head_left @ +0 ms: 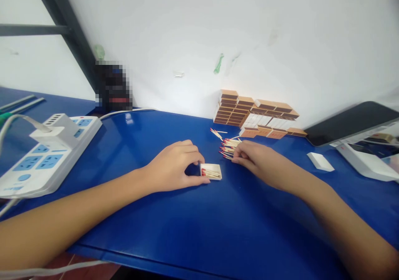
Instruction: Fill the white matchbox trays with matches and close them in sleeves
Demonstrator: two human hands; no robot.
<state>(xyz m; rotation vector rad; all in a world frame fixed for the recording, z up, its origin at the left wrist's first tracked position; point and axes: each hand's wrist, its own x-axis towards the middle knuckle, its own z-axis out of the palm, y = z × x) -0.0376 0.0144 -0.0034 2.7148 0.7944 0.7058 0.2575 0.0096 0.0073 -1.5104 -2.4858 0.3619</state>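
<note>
A small white matchbox tray (220,172) lies on the blue table, with several red-tipped matches (211,174) inside. My left hand (177,165) grips the tray's left end between thumb and fingers. Right of and beyond the tray is a loose pile of red-tipped matches (228,145). At the pile's right side my right hand (254,157) has its fingers pinched together; whatever is between the fingertips is hidden. A few stray matches (216,134) lie just behind the pile.
Stacked matchboxes (230,108) stand against the wall behind the pile. A white tray (320,162) lies at right, near a phone on a stand (352,122). A white power strip (46,159) with a plugged adapter and cables occupies the left.
</note>
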